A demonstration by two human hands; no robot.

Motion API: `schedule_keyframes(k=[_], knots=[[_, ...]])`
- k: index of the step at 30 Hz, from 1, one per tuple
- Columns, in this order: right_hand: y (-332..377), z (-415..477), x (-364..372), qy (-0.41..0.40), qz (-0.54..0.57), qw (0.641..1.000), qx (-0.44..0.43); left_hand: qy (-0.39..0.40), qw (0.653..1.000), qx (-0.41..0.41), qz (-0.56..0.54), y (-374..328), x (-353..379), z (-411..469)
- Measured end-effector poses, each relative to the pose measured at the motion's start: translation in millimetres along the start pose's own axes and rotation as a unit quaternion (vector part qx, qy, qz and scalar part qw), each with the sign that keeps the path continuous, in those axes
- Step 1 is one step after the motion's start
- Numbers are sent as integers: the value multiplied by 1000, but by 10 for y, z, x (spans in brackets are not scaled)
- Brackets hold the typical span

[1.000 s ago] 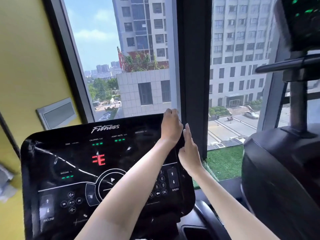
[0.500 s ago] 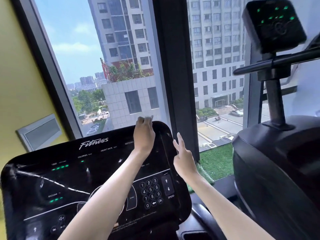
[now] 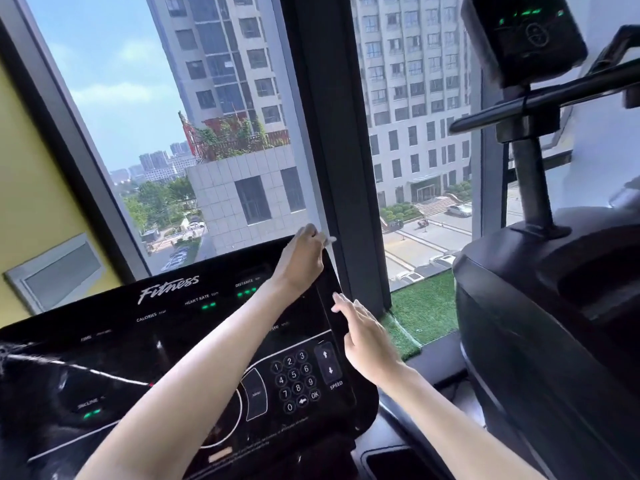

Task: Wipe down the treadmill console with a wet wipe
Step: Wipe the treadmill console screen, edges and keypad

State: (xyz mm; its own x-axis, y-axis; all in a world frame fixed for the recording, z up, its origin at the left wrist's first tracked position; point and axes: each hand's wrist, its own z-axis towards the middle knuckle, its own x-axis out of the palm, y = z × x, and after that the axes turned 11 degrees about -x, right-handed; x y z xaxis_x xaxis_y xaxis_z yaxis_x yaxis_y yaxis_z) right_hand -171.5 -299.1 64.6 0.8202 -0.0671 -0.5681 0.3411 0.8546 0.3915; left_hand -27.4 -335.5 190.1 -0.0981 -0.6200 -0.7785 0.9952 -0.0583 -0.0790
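Note:
The black treadmill console (image 3: pixel 180 341) fills the lower left, with "Fitness" lettering, green lights and a number keypad (image 3: pixel 294 379). My left hand (image 3: pixel 301 265) reaches across it and rests on its top right corner, fingers curled over the edge. A small white bit of the wet wipe (image 3: pixel 329 239) sticks out past those fingers; the remainder is hidden under the hand. My right hand (image 3: pixel 367 341) hovers beside the console's right edge with fingers spread and holds nothing.
A dark window post (image 3: pixel 332 150) stands right behind the console's corner. A second black exercise machine (image 3: pixel 547 323) with its own console (image 3: pixel 526 36) and handlebar (image 3: pixel 540 102) crowds the right side. A yellow wall (image 3: pixel 31 188) lies to the left.
My left hand slid left along the console's top edge, then back to the top right corner. My right hand stayed beside the right edge, fingers spreading a little. The view shifted.

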Motion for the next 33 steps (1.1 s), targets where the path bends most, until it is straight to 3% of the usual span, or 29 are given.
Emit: schedule_keyframes(k=[3,4,9,14,16,19,20,24,26,29,30,33], knots=[[-43,-10,19,7,-15,1000,-23,133,981,137,19,-101,64,-330],[-63,-16,36,15,-23,999,-27,142,978,153,25,-73,58,-333],[-92,-62,122,28,-38,998,-45,-10,1000,-26,1,109,-23,-28],[-66,-28,98,15,-55,997,-56,155,969,183,60,1,-25,-297],[-62,-19,95,17,-61,996,-59,127,973,169,93,121,-105,-64],[-94,-28,115,24,-81,994,-70,28,997,50,57,246,-153,122],[-98,-29,120,26,-87,993,-74,33,996,56,55,203,-124,59],[-81,-57,145,17,-109,990,-84,184,964,191,23,5,-29,-356],[-94,-182,201,11,-107,992,-64,137,976,161,45,60,-85,-222],[-140,-484,291,4,-101,994,-31,34,998,28,38,186,-106,-66],[-148,-574,308,5,-101,994,-29,39,998,27,39,166,-78,-117],[-135,-730,316,27,-113,993,-36,150,976,148,47,-20,26,-470]])
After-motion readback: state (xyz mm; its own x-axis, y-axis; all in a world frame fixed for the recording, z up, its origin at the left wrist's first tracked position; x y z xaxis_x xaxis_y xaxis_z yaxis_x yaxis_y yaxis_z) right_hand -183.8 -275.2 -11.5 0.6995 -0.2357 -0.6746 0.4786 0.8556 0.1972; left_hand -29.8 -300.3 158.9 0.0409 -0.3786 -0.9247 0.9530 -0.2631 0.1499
